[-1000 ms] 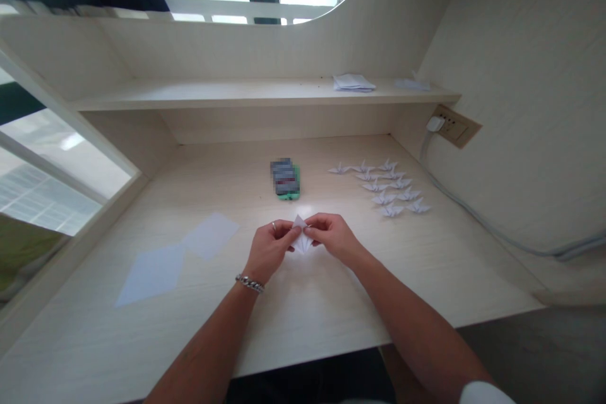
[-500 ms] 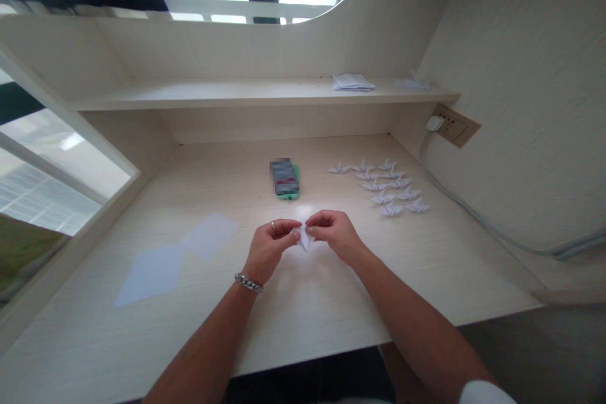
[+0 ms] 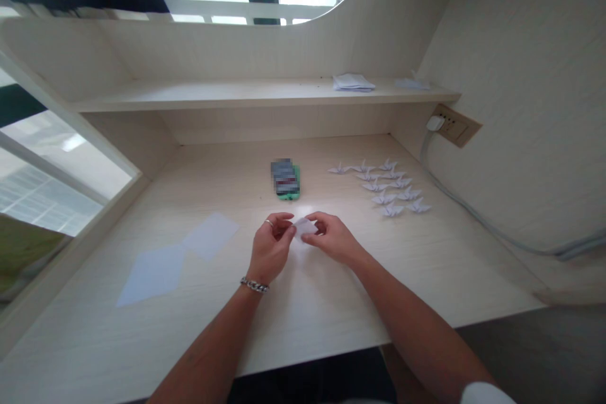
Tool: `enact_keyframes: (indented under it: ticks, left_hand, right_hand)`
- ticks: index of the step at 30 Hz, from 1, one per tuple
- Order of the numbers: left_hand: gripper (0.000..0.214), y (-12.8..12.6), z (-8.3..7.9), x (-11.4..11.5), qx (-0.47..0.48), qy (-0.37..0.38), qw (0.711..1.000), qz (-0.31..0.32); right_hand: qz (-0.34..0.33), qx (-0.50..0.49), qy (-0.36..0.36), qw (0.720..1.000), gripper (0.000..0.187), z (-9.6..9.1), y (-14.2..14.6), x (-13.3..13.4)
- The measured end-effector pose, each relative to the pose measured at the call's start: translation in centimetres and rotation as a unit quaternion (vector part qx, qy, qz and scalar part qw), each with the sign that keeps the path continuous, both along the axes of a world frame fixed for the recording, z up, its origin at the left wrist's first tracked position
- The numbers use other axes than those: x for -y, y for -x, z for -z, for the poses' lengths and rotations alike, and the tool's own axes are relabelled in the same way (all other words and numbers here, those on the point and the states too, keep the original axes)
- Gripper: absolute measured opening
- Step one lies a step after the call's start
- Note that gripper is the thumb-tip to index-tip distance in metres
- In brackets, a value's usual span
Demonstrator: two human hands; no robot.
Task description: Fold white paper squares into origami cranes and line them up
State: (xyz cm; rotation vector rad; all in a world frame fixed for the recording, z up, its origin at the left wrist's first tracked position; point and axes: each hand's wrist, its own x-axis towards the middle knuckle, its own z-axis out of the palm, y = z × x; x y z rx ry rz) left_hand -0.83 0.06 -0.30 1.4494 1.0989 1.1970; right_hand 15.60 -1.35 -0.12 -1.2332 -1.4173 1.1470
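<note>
At the bottom centre of the frame, dark clothing [image 3: 312, 385] shows below the edge of the pale desk [image 3: 307, 334], and a white sleeve [image 3: 485, 392] shows at the lower right. A chain bracelet [image 3: 254, 285] circles the left wrist, below and left of centre.

Just below the middle of the frame, the left hand [image 3: 272, 247] and the right hand [image 3: 334, 238] face each other over the desk, with a small folded paper [image 3: 305, 226] between them. The paper lies at the fingertips, well clear of both palms. The right hand pinches its right side between thumb and fingers. The left thumb meets its left corner, while the left index finger, with a ring [image 3: 269, 222], reaches out above; whether that hand pinches the paper or only touches it, I cannot tell.

Left of the hands, two flat white sheets [image 3: 211, 235] lie on the desk, close together. Right of centre and farther back, small paper birds [image 3: 374, 187] stand in a cluster. A green-edged object [image 3: 294, 194], mostly blurred, lies beyond the hands.

At the right, a cable [image 3: 466, 205] runs from a wall socket [image 3: 457, 127]. Farther back, a folded white stack [image 3: 353, 83] rests on the shelf [image 3: 227, 93].
</note>
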Motion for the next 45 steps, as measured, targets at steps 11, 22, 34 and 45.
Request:
enact_keyframes:
  ticks: [11, 22, 34, 45]
  left_hand:
    - [0.033, 0.3, -0.7, 0.2, -0.026, -0.042, 0.999, -0.004]
    - [0.040, -0.5, -1.7, 0.9, 0.068, 0.057, 0.996, 0.025]
    - [0.033, -0.1, -1.1, 0.5, 0.099, 0.056, 0.993, 0.024]
    - [0.027, -0.2, -1.2, 0.5, 0.129, 0.083, 0.988, -0.012]
  right_hand:
    - [-0.001, 0.059, -0.035, 0.998, 0.020, -1.2, -0.9, 0.2]
    - [0.063, -0.070, -0.088, 0.992, 0.026, 0.2, 1.1, 0.6]
    - [0.014, -0.062, -0.086, 0.994, 0.028, 0.4, 0.9, 0.6]
    - [0.006, 0.097, -0.239, 0.966, 0.030, -0.7, -0.2, 0.9]
